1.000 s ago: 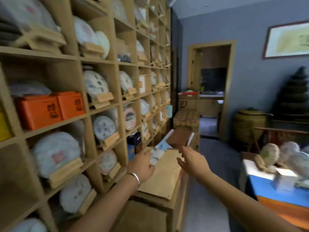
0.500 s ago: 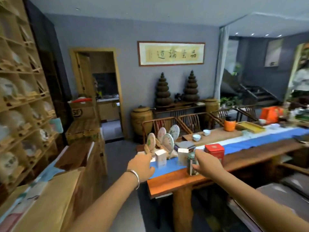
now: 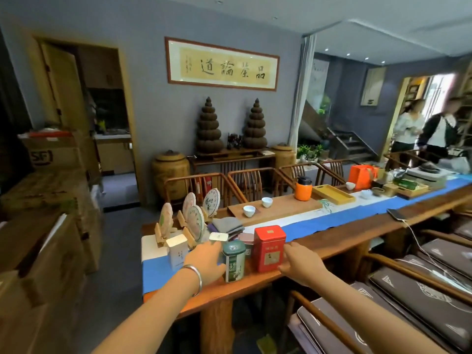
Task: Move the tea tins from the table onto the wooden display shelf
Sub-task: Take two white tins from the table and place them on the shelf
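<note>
Long tabletop (image 3: 332,238) in the tea room, green tin (image 3: 233,260) and red tin (image 3: 269,247) unmoved at its six-o'clock end, left hand (image 3: 207,261) and right hand (image 3: 302,263) reaching, fingers loose, gripping nothing, shelf out of view.

On the table (image 3: 332,238), one tea tin (image 3: 234,260) stands just left of another tin (image 3: 268,249).
</note>
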The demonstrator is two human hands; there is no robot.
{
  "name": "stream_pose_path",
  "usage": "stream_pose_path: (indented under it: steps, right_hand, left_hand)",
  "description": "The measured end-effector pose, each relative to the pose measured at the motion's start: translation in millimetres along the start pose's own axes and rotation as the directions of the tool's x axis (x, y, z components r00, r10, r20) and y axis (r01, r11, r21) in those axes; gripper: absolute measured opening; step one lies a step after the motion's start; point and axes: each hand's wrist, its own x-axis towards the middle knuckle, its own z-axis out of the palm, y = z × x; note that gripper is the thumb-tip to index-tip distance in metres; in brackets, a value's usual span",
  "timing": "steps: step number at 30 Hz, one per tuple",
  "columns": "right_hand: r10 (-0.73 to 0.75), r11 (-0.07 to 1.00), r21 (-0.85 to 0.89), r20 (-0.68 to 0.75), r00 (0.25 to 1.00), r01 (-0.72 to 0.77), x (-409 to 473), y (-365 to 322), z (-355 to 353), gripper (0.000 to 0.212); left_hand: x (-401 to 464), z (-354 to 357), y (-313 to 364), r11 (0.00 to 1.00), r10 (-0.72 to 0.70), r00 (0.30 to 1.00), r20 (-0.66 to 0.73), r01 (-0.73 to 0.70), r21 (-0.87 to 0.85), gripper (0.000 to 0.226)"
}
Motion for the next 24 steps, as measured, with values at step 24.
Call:
stream_pose_path:
  steps: [24]
  right_hand:
    - [-0.097, 0.995, 0.008, 0.223, 0.97, 0.098, 299.1, 33.7, 112.6, 0.039]
  left_hand:
    - [282.3, 118.4, -103.6, 0.985, -0.154, 0.951, 0.268, 0.169, -0.033, 0.044]
